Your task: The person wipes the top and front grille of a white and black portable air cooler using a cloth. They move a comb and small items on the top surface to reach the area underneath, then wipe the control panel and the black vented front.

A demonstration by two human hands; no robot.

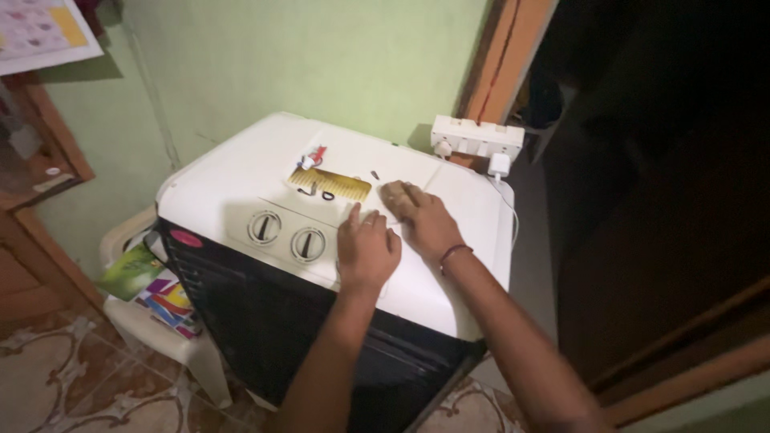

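Observation:
A white-topped air cooler point(241, 180) with a black front stands before me. My left hand point(366, 248) lies flat on its top, fingers together, just right of two round dials point(287, 235). My right hand point(423, 220) rests beside it, pressing a small tan cloth or sponge point(395, 196) against the top. A red thread circles my right wrist. A yellow comb point(330, 184), a small red and white tube point(313, 158) and dark hair pins point(319, 193) lie on the top beyond my hands.
A white socket strip point(476, 135) with a plugged charger point(499, 165) hangs at the cooler's back right. A white plastic chair point(152, 321) with colourful packets sits at left. Green wall behind, dark doorway point(658, 184) at right, patterned tile floor below.

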